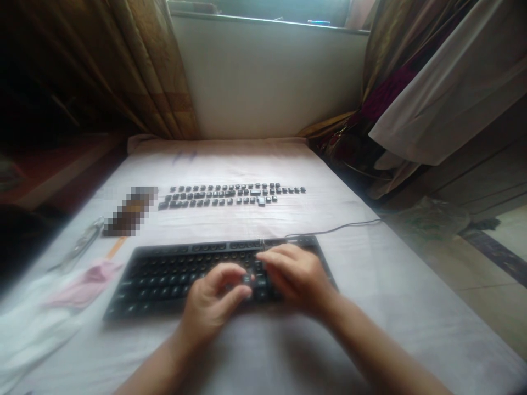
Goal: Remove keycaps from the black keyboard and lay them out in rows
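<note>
A black keyboard [164, 269] lies on the cloth-covered surface, bare of keycaps in its upper rows, with lettered keys in the lower ones. My left hand [214, 299] is over its right half, thumb and index finger pinching a small dark keycap [247, 279]. Beside it, my right hand [298, 277] is closed over the keyboard's right end. A thin, shiny wire-like piece [262, 242] sticks up by its fingertips; its lower part is hidden. Behind the keyboard, loose keycaps [218, 194] stand in rows on the cloth.
A cable [333, 227] runs from the keyboard off the right edge. To the left lie a pink cloth [84, 285], a white cloth [28, 329], a clear slim object [84, 238] and a blurred-out item [132, 211]. Curtains [152, 66] hang behind.
</note>
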`<state>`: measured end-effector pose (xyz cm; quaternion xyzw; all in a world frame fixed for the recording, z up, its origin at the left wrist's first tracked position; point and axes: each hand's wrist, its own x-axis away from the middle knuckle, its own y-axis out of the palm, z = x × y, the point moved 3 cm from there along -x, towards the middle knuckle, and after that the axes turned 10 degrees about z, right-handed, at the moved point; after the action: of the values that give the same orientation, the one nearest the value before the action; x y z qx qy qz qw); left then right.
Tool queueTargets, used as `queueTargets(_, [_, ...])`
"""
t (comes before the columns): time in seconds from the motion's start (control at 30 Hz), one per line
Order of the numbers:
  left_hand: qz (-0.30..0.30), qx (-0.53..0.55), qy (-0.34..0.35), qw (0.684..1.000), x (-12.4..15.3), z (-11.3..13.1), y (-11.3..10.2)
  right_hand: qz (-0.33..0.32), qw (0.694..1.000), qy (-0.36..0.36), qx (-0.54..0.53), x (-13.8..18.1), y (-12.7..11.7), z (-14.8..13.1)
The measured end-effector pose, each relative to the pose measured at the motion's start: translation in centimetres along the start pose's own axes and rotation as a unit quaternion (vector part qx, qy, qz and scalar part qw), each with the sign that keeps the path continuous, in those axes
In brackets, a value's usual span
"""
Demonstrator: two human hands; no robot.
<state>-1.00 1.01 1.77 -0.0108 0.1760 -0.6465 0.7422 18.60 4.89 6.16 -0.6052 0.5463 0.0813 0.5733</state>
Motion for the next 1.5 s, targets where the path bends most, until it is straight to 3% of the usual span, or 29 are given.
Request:
queueTargets(0.1, [-0.002, 0.005, -0.017, 1.0, 0.0, -0.1, 0.1, 0.02, 0.997, -0.002, -0.081, -0.2, -0.6, -1.8])
queueTargets(0.2, [-0.011, 0.023, -0.042, 0.999, 0.0, 0.0, 0.2, 0.03, 0.996, -0.021, -0.085, -0.2, -0.4, -2.4])
queueTargets(0.33, [-0.024, 0.042, -0.063, 0.997, -0.1, 0.3, 0.4, 0.024, 0.996, 0.003, -0.085, -0.2, 0.1, -2.1])
queueTargets(0.5, [-0.013, 0.033, -0.045, 0.998, -0.1, 0.4, 0.4, 0.014, 0.998, 0.025, -0.05, -0.3, 0.3, -2.1])
queueTargets(0.67, [-0.019, 0.007, -0.012, 1.0, 0.0, 0.1, 0.3, 0.015, 0.999, 0.003, -0.043, -0.7, 0.4, -2.2])
queueTargets(0.8, [-0.002, -0.049, 0.079, 0.996, 0.2, 0.3, 0.0, 0.003, 0.998, 0.039, -0.05, -2.1, -0.6, 2.0])
queueTargets(0.93, [0.02, -0.114, 0.233, 0.966, 0.3, 1.0, -0.1, -0.028, 0.976, 0.207, 0.062, -3.8, -1.2, 11.1])
queueTargets(1.07, [0.028, -0.145, 0.325, 0.934, 0.3, 1.4, 0.1, -0.052, 0.962, 0.244, 0.114, -4.4, 0.0, 17.6])
queueTargets(1.2, [0.013, -0.16, 0.349, 0.923, 0.3, 1.3, 0.3, -0.08, 0.954, 0.252, 0.139, -4.2, 2.1, 19.9])
queueTargets(1.5, [0.007, -0.148, 0.362, 0.92, 0.1, 1.1, 0.5, -0.121, 0.944, 0.246, 0.183, -4.8, 3.7, 21.0])
